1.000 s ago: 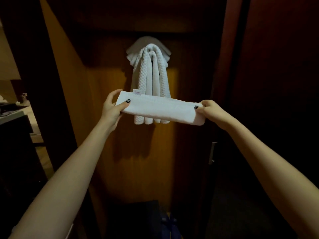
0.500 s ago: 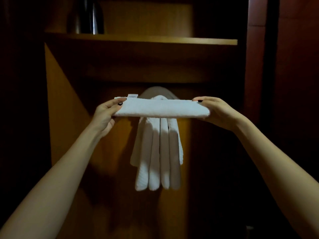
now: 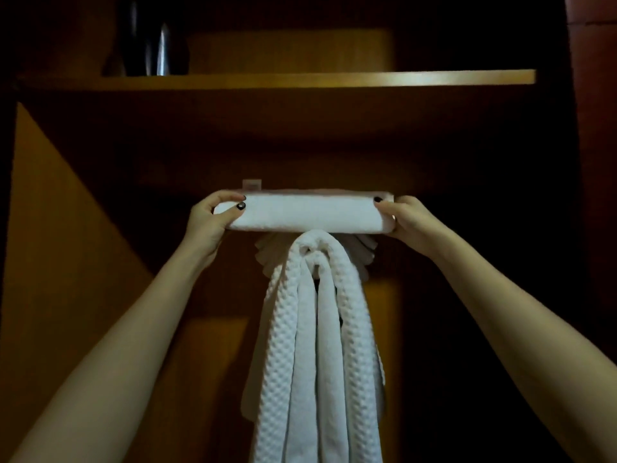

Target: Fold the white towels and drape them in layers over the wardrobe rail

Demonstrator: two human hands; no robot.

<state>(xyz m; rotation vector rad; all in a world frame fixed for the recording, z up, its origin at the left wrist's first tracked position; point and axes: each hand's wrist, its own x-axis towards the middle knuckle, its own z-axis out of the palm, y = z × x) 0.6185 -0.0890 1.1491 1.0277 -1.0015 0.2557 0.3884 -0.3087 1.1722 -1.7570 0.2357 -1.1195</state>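
Observation:
A folded white towel (image 3: 307, 212) is held level, stretched between both hands, inside the dark wardrobe. My left hand (image 3: 210, 217) grips its left end, and my right hand (image 3: 405, 220) grips its right end. A small label sticks up from its top left edge. Right below it hang white waffle-textured towels (image 3: 317, 345) in long strips, draped over a rail that is hidden behind them. A flatter white towel (image 3: 365, 253) fans out behind the top of those strips.
A wooden shelf (image 3: 334, 78) runs across above the hands, with a dark shiny object (image 3: 153, 38) standing on its left part. Wooden wardrobe walls close in on the left (image 3: 66, 245) and right (image 3: 594, 162).
Both hands have lifted the folded towel from in front of the hanging strips to just above their top. The view has moved closer and tilted upward.

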